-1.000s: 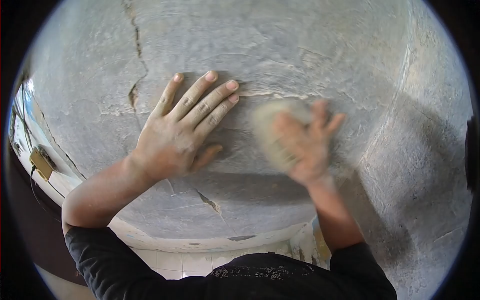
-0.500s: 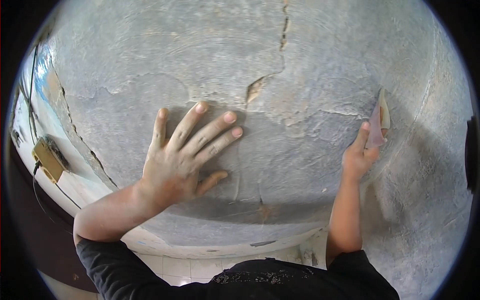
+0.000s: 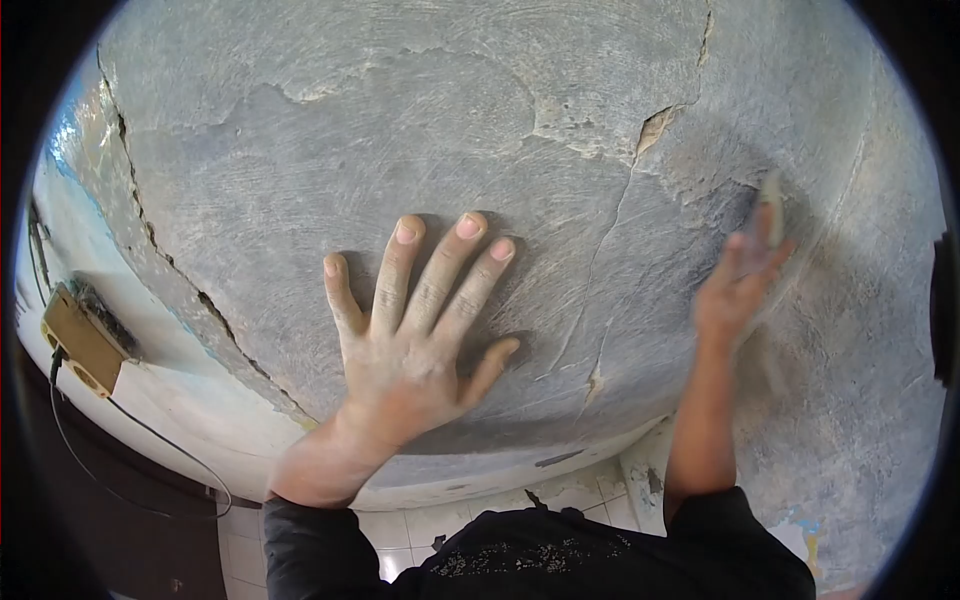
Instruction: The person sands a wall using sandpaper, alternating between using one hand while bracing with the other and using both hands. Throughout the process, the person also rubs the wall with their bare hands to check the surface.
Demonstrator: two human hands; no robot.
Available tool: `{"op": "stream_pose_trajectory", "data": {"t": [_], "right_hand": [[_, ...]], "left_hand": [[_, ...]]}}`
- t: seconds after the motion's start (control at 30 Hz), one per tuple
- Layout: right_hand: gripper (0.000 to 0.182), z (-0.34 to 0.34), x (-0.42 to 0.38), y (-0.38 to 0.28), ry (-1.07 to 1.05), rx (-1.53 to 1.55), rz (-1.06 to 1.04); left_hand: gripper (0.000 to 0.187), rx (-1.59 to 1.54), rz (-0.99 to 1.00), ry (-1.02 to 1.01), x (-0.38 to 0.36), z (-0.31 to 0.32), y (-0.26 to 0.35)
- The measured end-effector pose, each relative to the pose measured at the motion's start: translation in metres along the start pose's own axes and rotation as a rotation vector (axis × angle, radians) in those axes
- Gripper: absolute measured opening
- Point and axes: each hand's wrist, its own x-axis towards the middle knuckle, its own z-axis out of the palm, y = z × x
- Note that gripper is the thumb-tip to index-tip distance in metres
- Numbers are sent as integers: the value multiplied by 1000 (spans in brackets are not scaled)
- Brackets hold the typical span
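Note:
My left hand (image 3: 405,350), dusty, lies against the grey plastered wall (image 3: 330,130) with its fingers spread and holds nothing. On the right, my right hand (image 3: 725,300) grips a folded pale sheet (image 3: 770,225) that looks like sandpaper, against the wall close to the corner. The hand and the sheet are blurred by motion, and the side of the sheet facing the wall is hidden. Between my hands, a thin crack (image 3: 612,255) runs down the plaster from a chipped hole (image 3: 654,130).
A yellowish power socket (image 3: 80,340) with a plugged-in cable (image 3: 165,435) is on the white painted strip at left. A long, dark crack (image 3: 225,325) edges the grey plaster there. Another wall (image 3: 850,400) adjoins at right. Pale floor tiles (image 3: 435,522) show below.
My view has shifted, and the crack and hole now appear farther right and higher. My left hand appears farther right, still spread on the wall. My right hand moves with the sheet, blurred.

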Motion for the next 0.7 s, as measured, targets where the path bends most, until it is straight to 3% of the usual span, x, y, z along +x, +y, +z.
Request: {"op": "stream_pose_trajectory", "data": {"t": [0.07, 0.1, 0.17, 0.2, 0.27, 0.3, 0.37, 0.4, 0.47, 0.53, 0.57, 0.63, 0.7], "right_hand": [[69, -5, -55, -31, -307, -232, -544], [69, -9, -61, -33, -298, -243, -534], [58, -14, -72, -35, -402, -131, -1033], [58, -13, -67, -32, -393, -139, -1017], [72, -12, -30, -13, -153, -260, -361], [72, -16, -12, 7, -147, -266, -356], [68, -26, 17, 45, -79, -477, 138], [68, -27, 9, 28, -67, -481, 136], [58, -22, -34, -28, -264, -223, -407], [54, -24, -66, -41, -526, -256, -939], [54, -25, -66, -41, -528, -264, -927], [47, -21, -56, -37, -766, 14, -1107], [47, -4, -6, 3, -490, 135, -1156]], "left_hand": [[79, -33, -4, 31, 1, 1, 2], [79, -52, -21, 35, 1, 1, 3], [80, -69, -15, 34, 0, -1, 4], [80, -94, -25, 35, -1, 0, 4], [81, -118, -28, 36, -4, 2, 6], [81, -126, -31, 49, -7, 5, 8], [81, -143, -30, 69, -9, 7, 14], [80, -159, -61, 80, -9, 8, 17], [78, -182, -86, 98, -4, 13, 24], [73, -205, -108, 203, -3, 21, 33], [73, -211, -99, 195, -3, 25, 36], [64, -298, -65, 298, -4, 35, 42], [60, -367, -41, 314, -8, 39, 44]]}}
